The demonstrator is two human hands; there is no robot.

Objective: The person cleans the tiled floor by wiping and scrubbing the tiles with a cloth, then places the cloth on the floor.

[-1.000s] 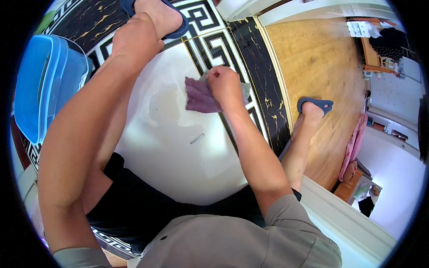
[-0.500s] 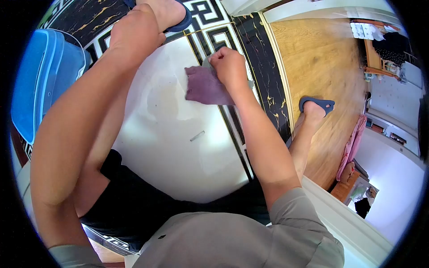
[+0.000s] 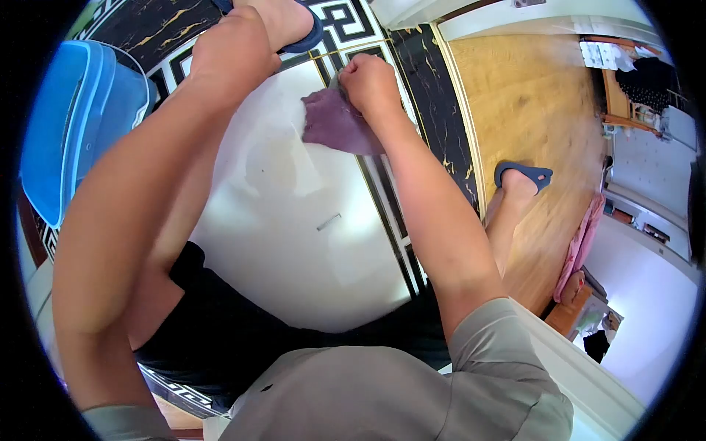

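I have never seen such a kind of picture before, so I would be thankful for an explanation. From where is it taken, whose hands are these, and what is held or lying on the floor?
There is no machine here, only a person with two bare hands. The camera is worn on the head and looks forward and down, so you also see the person's own arms, legs and grey shirt.

The right hand, fingers curled, holds a purple cloth on the floor. The left hand is at the lower leg, near a foot; its grip is hard to see.

A small thin piece lies on the white part of the floor; I cannot tell what it is. The blue bucket stands at the picture's left.
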